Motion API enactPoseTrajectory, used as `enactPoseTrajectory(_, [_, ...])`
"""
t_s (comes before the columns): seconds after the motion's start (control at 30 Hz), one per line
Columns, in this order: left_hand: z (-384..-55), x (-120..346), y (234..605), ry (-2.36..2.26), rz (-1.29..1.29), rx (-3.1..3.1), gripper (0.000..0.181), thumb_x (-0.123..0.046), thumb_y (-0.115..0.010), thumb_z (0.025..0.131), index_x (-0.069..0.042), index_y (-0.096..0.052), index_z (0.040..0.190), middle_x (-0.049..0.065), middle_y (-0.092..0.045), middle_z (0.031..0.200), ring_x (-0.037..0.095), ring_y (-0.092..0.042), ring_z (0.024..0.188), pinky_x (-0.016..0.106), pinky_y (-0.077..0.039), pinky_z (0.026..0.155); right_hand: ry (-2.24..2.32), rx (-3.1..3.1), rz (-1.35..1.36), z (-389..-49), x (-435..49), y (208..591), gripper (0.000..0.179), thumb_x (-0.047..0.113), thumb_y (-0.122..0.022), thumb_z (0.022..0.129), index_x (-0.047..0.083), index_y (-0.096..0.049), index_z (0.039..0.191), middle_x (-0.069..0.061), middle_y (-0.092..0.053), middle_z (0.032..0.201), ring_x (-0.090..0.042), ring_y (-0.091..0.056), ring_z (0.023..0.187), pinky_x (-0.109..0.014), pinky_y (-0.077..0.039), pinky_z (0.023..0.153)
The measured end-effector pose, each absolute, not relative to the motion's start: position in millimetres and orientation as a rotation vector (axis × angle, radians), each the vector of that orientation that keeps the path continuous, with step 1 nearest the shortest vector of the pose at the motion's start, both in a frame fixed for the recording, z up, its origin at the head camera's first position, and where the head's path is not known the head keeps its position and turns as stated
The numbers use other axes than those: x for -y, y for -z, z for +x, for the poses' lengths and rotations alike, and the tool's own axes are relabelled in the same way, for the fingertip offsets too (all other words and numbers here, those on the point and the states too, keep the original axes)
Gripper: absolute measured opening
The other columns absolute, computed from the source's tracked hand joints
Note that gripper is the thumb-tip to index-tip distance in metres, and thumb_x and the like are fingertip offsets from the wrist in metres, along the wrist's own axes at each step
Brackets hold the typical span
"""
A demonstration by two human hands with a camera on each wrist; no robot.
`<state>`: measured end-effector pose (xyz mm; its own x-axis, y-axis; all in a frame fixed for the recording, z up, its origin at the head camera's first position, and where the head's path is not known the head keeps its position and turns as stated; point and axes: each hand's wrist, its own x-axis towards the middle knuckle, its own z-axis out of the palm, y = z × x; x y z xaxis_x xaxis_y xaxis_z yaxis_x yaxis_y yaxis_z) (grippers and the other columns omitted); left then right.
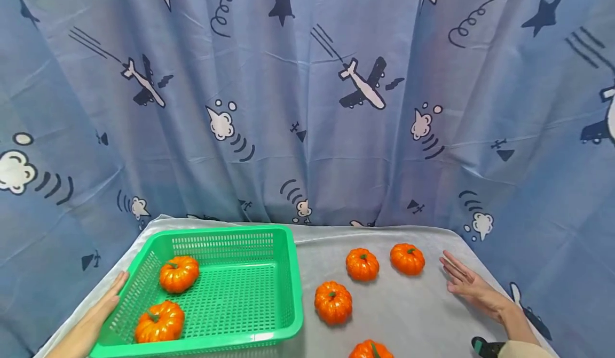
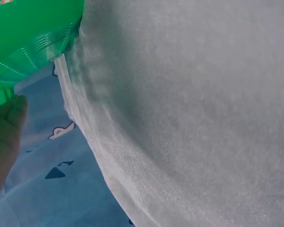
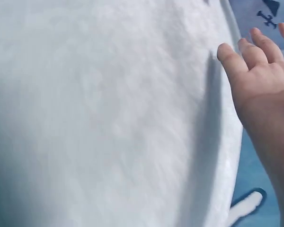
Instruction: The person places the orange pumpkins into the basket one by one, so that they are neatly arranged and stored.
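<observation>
A green plastic basket (image 1: 288,323) stands on the left of the white-covered table, with two small orange pumpkins, the rear one (image 1: 179,274) and the front one (image 1: 160,321), inside at its left. My left hand (image 1: 93,315) lies along the basket's left outer side, fingers extended. In the left wrist view its fingertips (image 2: 16,106) meet the green rim. Over the right part of the table my right hand (image 1: 478,291) is held with fingers spread, holding nothing. Nearest to it is an orange pumpkin (image 1: 407,259) at the back right.
Between the basket and my right hand lie other pumpkins: one at the back (image 1: 362,264), one beside the basket (image 1: 333,303), and one cut off by the front edge of the view (image 1: 371,349). A blue patterned curtain (image 1: 307,107) hangs behind the table (image 1: 418,315).
</observation>
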<state>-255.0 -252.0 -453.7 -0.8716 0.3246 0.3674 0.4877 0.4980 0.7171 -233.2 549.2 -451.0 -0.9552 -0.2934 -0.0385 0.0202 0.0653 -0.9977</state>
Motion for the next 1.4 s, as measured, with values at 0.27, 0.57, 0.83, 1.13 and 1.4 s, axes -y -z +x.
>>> enactPoseTrajectory(0.27, [-254.0,251.1,452.0,1.418,-0.628,2.643,0.05,-0.015,-0.014,0.107,0.01,-0.002,0.148,-0.039,0.004,0.138,-0.032,0.0,0.115,-0.007,-0.002,0.084,1.989,-2.108,-0.171,-255.5,-543.8,458.1,0.087,0.0,-0.051,0.097,0.021,0.013,0.153,-0.008,0.014,0.156,0.019,-0.035,0.119,-0.012,-0.042,0.092])
enactPoseTrajectory(0.57, [-254.9,253.1,443.9,1.808,-0.474,2.698,0.056,-0.027,-0.012,0.108,-0.001,0.013,0.15,0.026,0.026,0.15,-0.024,0.011,0.118,-0.002,0.005,0.088,1.868,-2.208,-0.087,-283.5,-526.1,454.6,0.097,-0.002,-0.059,0.091,0.012,0.015,0.152,-0.02,0.021,0.155,-0.022,-0.004,0.146,-0.031,-0.031,0.108])
enactPoseTrajectory(0.83, [-257.6,254.2,438.6,2.077,-0.331,2.673,0.062,-0.036,-0.019,0.107,-0.009,0.018,0.15,0.015,0.034,0.15,0.015,0.029,0.132,0.06,0.024,0.1,1.766,-2.297,-0.102,-305.0,-500.9,454.6,0.1,0.0,-0.067,0.087,0.008,0.008,0.153,-0.025,0.015,0.155,-0.047,0.008,0.14,-0.062,-0.004,0.109])
enactPoseTrajectory(1.13, [-254.3,252.7,441.9,1.874,-0.424,2.681,0.058,-0.031,-0.016,0.108,-0.004,0.012,0.151,0.022,0.026,0.152,-0.011,0.018,0.127,0.013,0.015,0.102,1.515,-2.619,-0.003,-320.3,-476.6,456.7,0.089,0.025,-0.073,0.085,0.002,-0.019,0.152,-0.032,-0.023,0.149,-0.046,-0.028,0.131,-0.061,-0.029,0.105])
enactPoseTrajectory(1.4, [-250.7,247.7,445.7,1.357,-0.64,2.592,0.049,-0.013,-0.016,0.107,0.006,-0.005,0.15,-0.012,0.007,0.152,-0.025,0.003,0.123,-0.005,-0.001,0.09,1.304,-2.832,0.183,-321.6,-475.3,420.2,0.094,0.044,-0.07,0.085,-0.007,-0.022,0.148,-0.035,-0.035,0.14,-0.045,-0.04,0.119,-0.058,-0.038,0.098])
